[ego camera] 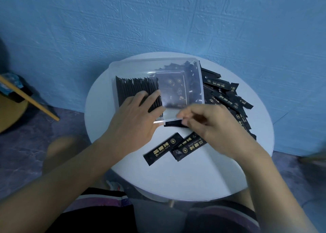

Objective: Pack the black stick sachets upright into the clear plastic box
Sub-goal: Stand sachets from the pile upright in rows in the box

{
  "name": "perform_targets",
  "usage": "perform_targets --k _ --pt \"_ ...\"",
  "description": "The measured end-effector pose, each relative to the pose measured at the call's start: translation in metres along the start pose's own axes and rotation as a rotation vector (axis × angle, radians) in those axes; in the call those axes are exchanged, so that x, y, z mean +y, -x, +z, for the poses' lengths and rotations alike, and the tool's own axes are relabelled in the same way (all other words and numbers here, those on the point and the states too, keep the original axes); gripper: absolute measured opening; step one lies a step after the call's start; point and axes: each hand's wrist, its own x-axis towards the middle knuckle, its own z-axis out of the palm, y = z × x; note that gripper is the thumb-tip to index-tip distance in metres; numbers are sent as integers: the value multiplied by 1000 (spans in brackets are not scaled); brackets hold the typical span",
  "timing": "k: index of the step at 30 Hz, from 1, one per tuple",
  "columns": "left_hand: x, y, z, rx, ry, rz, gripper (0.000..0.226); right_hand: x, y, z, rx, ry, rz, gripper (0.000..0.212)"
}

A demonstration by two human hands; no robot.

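One black stick sachet (173, 123) sits pinched in the right hand (211, 125) beside the clear plastic box (155, 63), the flat left hand (134, 120) presses its packed row (134, 86), and two loose sachets (163, 149) lie nearby.

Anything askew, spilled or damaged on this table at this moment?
Nothing looks damaged or spilled. The only untidy spot is the loose pile, sprawled criss-cross right of the clear plastic box. The packed row stands under the left hand; the right hand pinches one sachet at the box's front.
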Motion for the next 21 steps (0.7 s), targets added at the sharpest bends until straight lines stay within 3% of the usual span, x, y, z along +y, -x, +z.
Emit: perform_targets --k 5,21 --pt "0 1 2 9 -1 1 37 20 24 10 -268 354 64 32" --pt "0 1 0 17 12 -1 37 20 8 13 -345 337 100 27"
